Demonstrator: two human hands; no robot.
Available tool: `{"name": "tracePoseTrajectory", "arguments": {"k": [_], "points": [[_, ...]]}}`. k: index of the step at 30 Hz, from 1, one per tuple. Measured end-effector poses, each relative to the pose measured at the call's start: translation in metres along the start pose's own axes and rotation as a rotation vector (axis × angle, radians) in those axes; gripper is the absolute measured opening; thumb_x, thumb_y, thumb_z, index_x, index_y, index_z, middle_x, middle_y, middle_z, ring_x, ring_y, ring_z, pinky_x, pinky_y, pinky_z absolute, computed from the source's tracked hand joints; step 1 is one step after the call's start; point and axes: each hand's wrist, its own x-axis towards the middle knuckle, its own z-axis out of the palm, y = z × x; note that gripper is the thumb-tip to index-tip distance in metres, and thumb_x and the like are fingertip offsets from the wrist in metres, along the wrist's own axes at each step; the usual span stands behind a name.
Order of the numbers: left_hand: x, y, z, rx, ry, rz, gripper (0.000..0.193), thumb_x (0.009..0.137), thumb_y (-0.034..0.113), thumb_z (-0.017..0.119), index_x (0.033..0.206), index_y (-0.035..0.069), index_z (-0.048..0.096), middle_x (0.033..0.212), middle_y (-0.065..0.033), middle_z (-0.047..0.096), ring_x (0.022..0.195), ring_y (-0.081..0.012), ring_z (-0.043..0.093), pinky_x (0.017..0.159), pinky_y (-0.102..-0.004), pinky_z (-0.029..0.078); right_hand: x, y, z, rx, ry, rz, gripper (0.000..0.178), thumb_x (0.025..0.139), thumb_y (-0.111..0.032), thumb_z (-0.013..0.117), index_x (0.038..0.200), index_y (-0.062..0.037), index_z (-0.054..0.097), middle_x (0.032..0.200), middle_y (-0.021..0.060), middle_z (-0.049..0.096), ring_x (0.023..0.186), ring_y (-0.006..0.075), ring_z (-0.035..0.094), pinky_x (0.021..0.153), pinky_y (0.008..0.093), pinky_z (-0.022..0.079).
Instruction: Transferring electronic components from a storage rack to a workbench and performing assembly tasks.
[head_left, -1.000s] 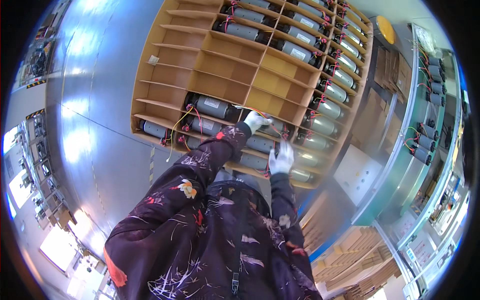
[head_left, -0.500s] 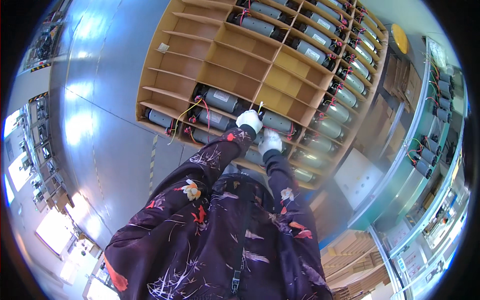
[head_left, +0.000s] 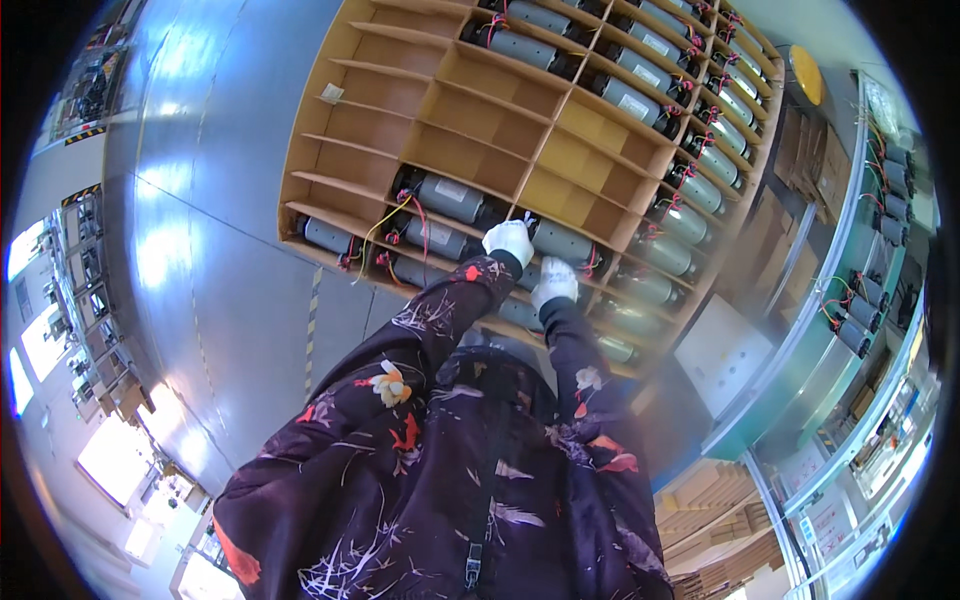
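Both my hands wear white gloves and work over a cardboard box with dividers point(head_left: 345, 75). My left hand point(head_left: 510, 241) is closed at the left end of a grey cylindrical motor point(head_left: 562, 240). A small white tip sticks up beside its fingers; what they pinch is too small to make out. Just below that motor, my right hand point(head_left: 555, 283) rests with bent fingers, and its grip is unclear. Left of my hands lie more grey motors, one point(head_left: 450, 197) with red and yellow wires trailing over the dividers. Partly under my left forearm is another motor point(head_left: 437, 238).
Silvery motors point(head_left: 690, 222) fill the box's right column, and more grey ones point(head_left: 522, 48) lie at the far end. To the right runs a green-edged workbench or conveyor point(head_left: 790, 385) carrying several motors. Flat cardboard point(head_left: 715, 510) is stacked at lower right. Grey floor point(head_left: 230, 240) stretches left.
The view has shifted slightly, so the box sits a little farther right. My right hand has moved slightly right beside the motor. My left hand stays at the motor's end.
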Motion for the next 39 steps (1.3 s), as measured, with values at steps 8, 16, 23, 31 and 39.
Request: {"name": "tracePoseTrajectory", "arguments": {"k": [8, 16, 23, 31, 39], "points": [[-0.101, -0.082, -0.031, -0.324, 0.071, 0.369, 0.037, 0.08, 0.025, 0.068, 0.111, 0.005, 0.064, 0.1, -0.0164, 0.067, 0.093, -0.0355, 0.065, 0.08, -0.0411, 0.053, 0.056, 0.036, -0.005, -0.007, -0.657, 0.425, 0.046, 0.085, -0.029, 0.053, 0.125, -0.0073, 0.063, 0.133, 0.0143, 0.059, 0.123, 0.0287, 0.057, 0.103, 0.0391, 0.044], [-0.222, -0.288, -0.055, -0.2, 0.126, -0.175, 0.036, 0.078, 0.027, 0.067, 0.105, 0.004, 0.068, 0.085, -0.0153, 0.07, 0.079, -0.029, 0.068, 0.074, -0.0381, 0.054, 0.053, -0.084, -0.071, -0.103, -0.478, 0.278, 0.038, 0.086, -0.033, 0.057, 0.111, -0.0087, 0.071, 0.12, 0.0151, 0.066, 0.115, 0.0263, 0.062, 0.094, 0.037, 0.049], [-0.193, -0.294, -0.079, -0.439, 0.28, -0.019, 0.057, 0.078, 0.026, 0.07, 0.127, 0.002, 0.054, 0.109, -0.0172, 0.066, 0.094, -0.0274, 0.067, 0.083, -0.0361, 0.054, 0.105, -0.255, -0.048, 0.241, -0.136, 0.237, 0.066, 0.083, -0.065, 0.051, 0.112, -0.0092, 0.07, 0.118, 0.0163, 0.066, 0.114, 0.0329, 0.059, 0.099, 0.0431, 0.043], [-0.062, -0.257, -0.164, -0.217, 0.307, 0.575, 0.077, 0.07, 0.025, 0.073, 0.137, 0.001, 0.045, 0.138, -0.0231, 0.048, 0.13, -0.0377, 0.045, 0.109, -0.0429, 0.037, 0.174, -0.212, 0.014, 0.083, -0.17, 0.084, 0.04, 0.083, -0.038, 0.06, 0.103, -0.0056, 0.072, 0.107, 0.0165, 0.07, 0.099, 0.0359, 0.067, 0.089, 0.0457, 0.051], [0.02, -0.239, -0.156, 0.335, 0.155, 0.87, 0.071, 0.074, 0.026, 0.069, 0.138, 0.006, 0.046, 0.137, -0.014, 0.047, 0.133, -0.0378, 0.039, 0.112, -0.0527, 0.027, 0.144, -0.142, -0.028, 0.259, -0.203, 0.056, 0.034, 0.085, -0.043, 0.066, 0.09, -0.0095, 0.074, 0.088, 0.0114, 0.072, 0.081, 0.0256, 0.069, 0.074, 0.0377, 0.053]]}}
